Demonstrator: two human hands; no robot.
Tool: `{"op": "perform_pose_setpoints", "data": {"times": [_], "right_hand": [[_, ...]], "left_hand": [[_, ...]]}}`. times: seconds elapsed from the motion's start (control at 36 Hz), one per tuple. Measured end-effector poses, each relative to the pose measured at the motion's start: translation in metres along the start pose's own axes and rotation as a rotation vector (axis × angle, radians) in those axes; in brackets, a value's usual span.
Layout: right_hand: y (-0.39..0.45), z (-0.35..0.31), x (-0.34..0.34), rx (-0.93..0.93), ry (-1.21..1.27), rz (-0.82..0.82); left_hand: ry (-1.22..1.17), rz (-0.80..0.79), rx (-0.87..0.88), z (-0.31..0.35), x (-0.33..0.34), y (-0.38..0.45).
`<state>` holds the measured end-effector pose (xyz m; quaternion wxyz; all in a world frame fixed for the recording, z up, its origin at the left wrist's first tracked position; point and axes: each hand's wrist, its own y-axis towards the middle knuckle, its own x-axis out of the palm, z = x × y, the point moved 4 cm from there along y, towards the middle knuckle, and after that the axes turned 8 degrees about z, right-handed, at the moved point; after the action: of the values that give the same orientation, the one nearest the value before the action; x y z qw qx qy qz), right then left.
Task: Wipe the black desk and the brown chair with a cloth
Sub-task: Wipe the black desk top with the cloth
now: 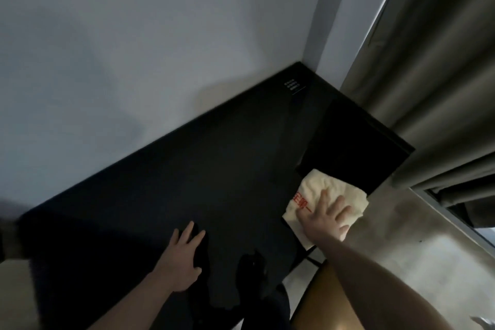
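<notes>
Right hand (pixel 328 218) flat, fingers spread, pressing cream cloth (pixel 318 193) at desk (pixel 187 169) front-right edge. Left hand (pixel 182 257) open, palm down on desk. Chair (pixel 324 300) below.

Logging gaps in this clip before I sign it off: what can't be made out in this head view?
- Red print on the cream cloth: partly covered by the right hand, unreadable.
- White markings at the black desk's far corner: too small to read.
- Brown chair: only a slice shows, behind the right forearm and cut by the bottom edge.
- Left hand: lies flat on the desk; nothing visible under it.
</notes>
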<state>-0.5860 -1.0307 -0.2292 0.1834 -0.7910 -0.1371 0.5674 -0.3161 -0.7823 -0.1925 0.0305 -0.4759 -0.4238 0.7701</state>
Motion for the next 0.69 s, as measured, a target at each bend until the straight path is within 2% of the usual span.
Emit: {"op": "perform_pose_setpoints", "data": {"times": [0.11, 0.22, 0.53, 0.69], "right_hand": [[-0.069, -0.007, 0.037, -0.058, -0.009, -0.091], [-0.093, 0.001, 0.045, -0.111, -0.028, -0.169], [-0.033, -0.011, 0.014, -0.073, -0.137, -0.22], [-0.023, -0.022, 0.008, -0.018, -0.127, -0.16]], "left_hand": [[0.017, -0.027, -0.07, -0.047, 0.028, -0.04], [0.017, -0.06, -0.162, -0.076, 0.042, -0.062], [-0.094, -0.089, -0.196, -0.083, 0.041, -0.047], [-0.126, -0.05, -0.187, -0.081, 0.046, -0.05]]}}
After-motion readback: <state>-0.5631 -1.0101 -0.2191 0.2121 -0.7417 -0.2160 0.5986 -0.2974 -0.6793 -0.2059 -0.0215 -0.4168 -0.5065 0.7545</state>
